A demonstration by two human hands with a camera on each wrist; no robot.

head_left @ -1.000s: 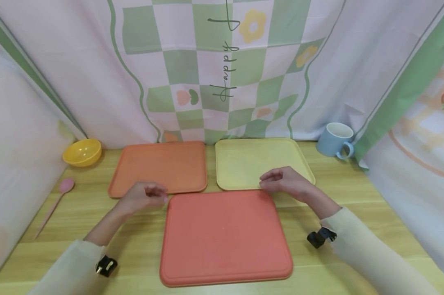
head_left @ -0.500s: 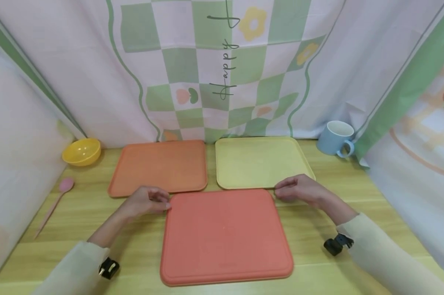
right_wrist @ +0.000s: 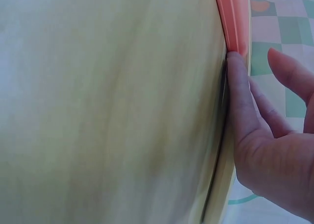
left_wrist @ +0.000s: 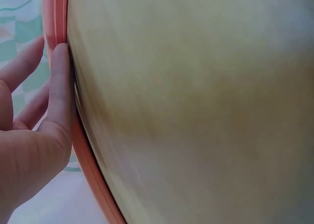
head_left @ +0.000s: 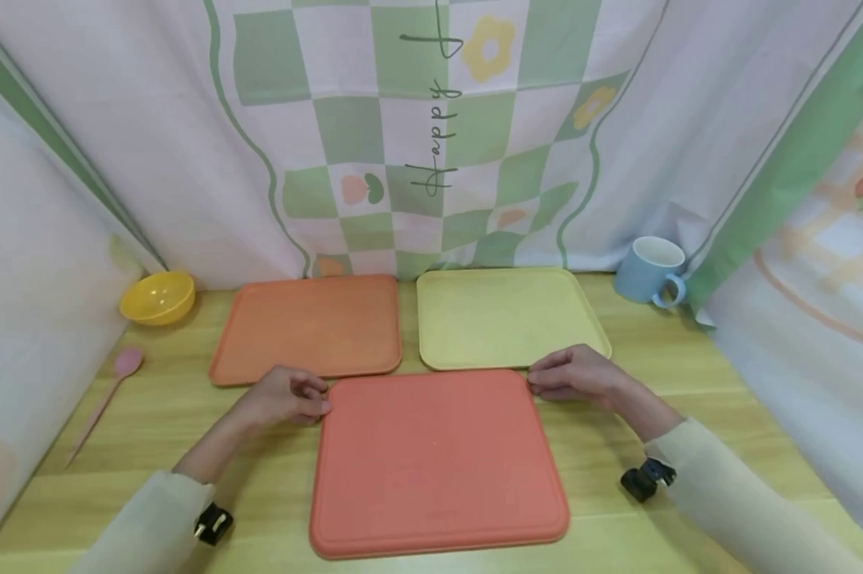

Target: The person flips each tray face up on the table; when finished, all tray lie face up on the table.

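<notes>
A red tray (head_left: 438,462) lies on the wooden table at the front middle. My left hand (head_left: 288,396) is at its far left corner. In the left wrist view, one straight finger (left_wrist: 60,77) touches the tray's side, and the others stay apart from it. Opposite, my right hand (head_left: 573,373) has its fingertips at the far right corner. The right wrist view has a straight finger (right_wrist: 238,87) against the red side, the other fingers raised. Behind the left hand lies an orange tray (head_left: 312,327); a yellow tray (head_left: 506,315) lies behind the right.
A yellow bowl (head_left: 158,299) stands at the back left, with a pink spoon (head_left: 108,399) in front of it. At the back right is a blue mug (head_left: 646,269). A patterned curtain (head_left: 402,135) hangs behind the trays.
My right hand has moved off the yellow tray's front edge, down and right, to the red tray's corner. The left has come slightly right and nearer, onto its left corner.
</notes>
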